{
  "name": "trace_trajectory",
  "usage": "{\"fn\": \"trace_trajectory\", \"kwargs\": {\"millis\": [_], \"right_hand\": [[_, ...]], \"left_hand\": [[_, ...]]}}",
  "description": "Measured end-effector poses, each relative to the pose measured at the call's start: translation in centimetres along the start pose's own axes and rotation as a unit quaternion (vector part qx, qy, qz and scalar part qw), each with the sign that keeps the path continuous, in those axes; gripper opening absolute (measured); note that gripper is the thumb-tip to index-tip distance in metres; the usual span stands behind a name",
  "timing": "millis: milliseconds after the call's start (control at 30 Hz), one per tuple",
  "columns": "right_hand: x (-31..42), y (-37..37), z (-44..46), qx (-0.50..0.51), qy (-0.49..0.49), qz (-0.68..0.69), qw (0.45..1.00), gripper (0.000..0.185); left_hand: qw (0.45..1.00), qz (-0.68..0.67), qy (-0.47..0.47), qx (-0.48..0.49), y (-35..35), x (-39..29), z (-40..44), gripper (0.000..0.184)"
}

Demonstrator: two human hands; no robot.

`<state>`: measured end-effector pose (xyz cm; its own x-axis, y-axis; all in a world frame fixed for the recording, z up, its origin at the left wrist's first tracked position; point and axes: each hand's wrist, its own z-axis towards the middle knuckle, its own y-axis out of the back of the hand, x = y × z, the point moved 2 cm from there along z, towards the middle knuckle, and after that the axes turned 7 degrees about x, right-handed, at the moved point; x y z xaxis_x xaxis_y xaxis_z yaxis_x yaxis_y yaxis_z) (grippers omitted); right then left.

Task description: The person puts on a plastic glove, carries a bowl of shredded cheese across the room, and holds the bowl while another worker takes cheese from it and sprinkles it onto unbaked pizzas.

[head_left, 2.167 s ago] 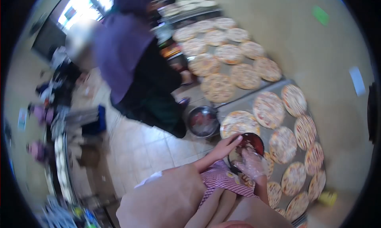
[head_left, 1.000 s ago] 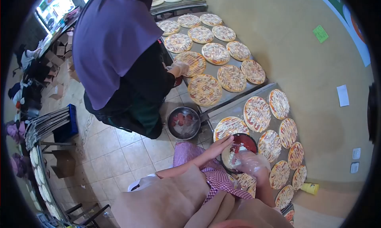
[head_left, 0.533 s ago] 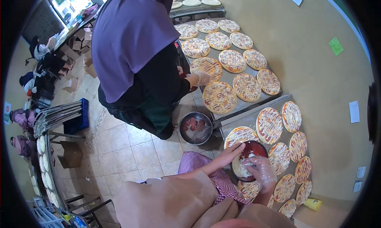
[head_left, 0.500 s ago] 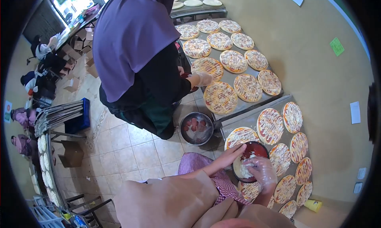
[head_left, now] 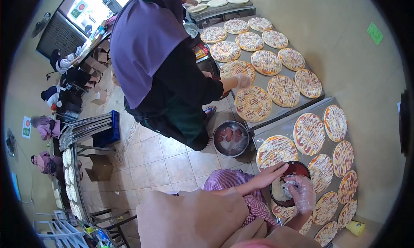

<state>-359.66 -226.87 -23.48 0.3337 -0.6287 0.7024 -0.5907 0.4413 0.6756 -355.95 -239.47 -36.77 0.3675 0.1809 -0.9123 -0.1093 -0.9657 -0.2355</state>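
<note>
My left hand [head_left: 271, 175] grips the rim of a dark bowl [head_left: 307, 169] with a red inside, holding it over the near table. White shredded cheese [head_left: 281, 191] lies in the bowl. Inside it, my right hand [head_left: 300, 195], in a clear plastic glove, has its fingers curled into the cheese; the fingertips are partly hidden. Just beyond the bowl lies a round pizza [head_left: 277, 153] topped with white shreds and red-brown streaks. Another pizza [head_left: 320, 173] sits to the right of my gloved hand, and one more [head_left: 283, 211] is partly covered by the bowl.
A co-worker in a purple head covering [head_left: 148, 49] bends over the far metal table [head_left: 297, 99], a gloved hand [head_left: 243, 80] above its pizzas. On the tiled floor stands a metal basin [head_left: 231, 138] with reddish packets. A yellow cup [head_left: 355, 227] lies by the wall; other people sit far left.
The view has shifted, so the scene sits further right. My right hand stays in the bowl, its fingers now more bunched in the cheese. The co-worker's gloved hand remains over the same pizzas.
</note>
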Motion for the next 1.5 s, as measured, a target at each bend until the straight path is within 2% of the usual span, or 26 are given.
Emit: {"fn": "trace_trajectory", "kwargs": {"millis": [67, 267, 367, 433, 533, 700, 733, 833, 1000, 1200, 1300, 1433, 1500], "right_hand": [[-0.4, 0.2, -0.2, -0.012, -0.004, 0.007, 1.000, 0.017], [-1.4, 0.8, -0.6, -0.004, -0.016, 0.031, 0.999, 0.017], [-1.7, 1.1, -0.2, -0.008, 0.002, -0.010, 1.000, 0.017], [-1.3, 1.3, -0.1, -0.016, 0.019, -0.015, 1.000, 0.018], [-0.1, 1.6, 0.8, 0.017, -0.018, 0.007, 1.000, 0.017], [0.6, 0.5, 2.2, 0.029, -0.008, -0.016, 0.999, 0.013], [1.1, 0.4, 2.5, 0.027, -0.005, -0.019, 0.999, 0.013], [0.9, -0.3, 3.0, -0.018, 0.087, -0.065, 0.994, 0.015], [1.9, -0.2, 3.2, -0.001, 0.042, -0.045, 0.998, 0.014], [1.1, 0.1, 3.2, -0.010, 0.005, -0.022, 1.000, 0.014], [0.7, 0.0, 3.1, -0.013, -0.007, -0.013, 1.000, 0.013], [-0.1, 0.2, 3.0, 0.004, -0.027, -0.027, 0.999, 0.014], [-0.8, 0.3, 2.7, -0.013, 0.000, -0.039, 0.999, 0.013]], "left_hand": [[0.998, -0.039, 0.030, 0.026, -0.1, -0.3, 0.0, 0.072], [0.998, 0.002, 0.035, 0.044, -0.8, -2.7, -0.1, 0.074], [0.999, 0.041, 0.016, 0.020, -0.9, -2.8, 0.2, 0.074], [0.999, 0.002, 0.004, 0.039, -0.7, -2.5, 0.5, 0.074], [0.999, 0.019, -0.009, 0.027, -0.2, -2.4, 0.7, 0.073], [1.000, -0.001, -0.024, 0.013, 1.5, -3.1, -0.2, 0.073], [1.000, -0.009, -0.018, 0.009, 1.9, -3.2, -0.4, 0.073], [0.999, -0.021, -0.030, 0.008, 2.7, -3.0, -0.3, 0.072], [0.997, 0.012, -0.072, -0.006, 3.4, -1.9, 0.5, 0.068], [0.997, 0.008, -0.069, 0.034, 3.2, -2.9, 0.8, 0.068], [0.998, 0.000, -0.039, 0.053, 2.8, -4.4, 0.3, 0.070], [0.997, 0.012, -0.016, 0.070, 2.4, -3.0, 1.8, 0.072], [0.997, -0.004, -0.003, 0.083, 2.3, -3.0, 2.3, 0.073]]}}
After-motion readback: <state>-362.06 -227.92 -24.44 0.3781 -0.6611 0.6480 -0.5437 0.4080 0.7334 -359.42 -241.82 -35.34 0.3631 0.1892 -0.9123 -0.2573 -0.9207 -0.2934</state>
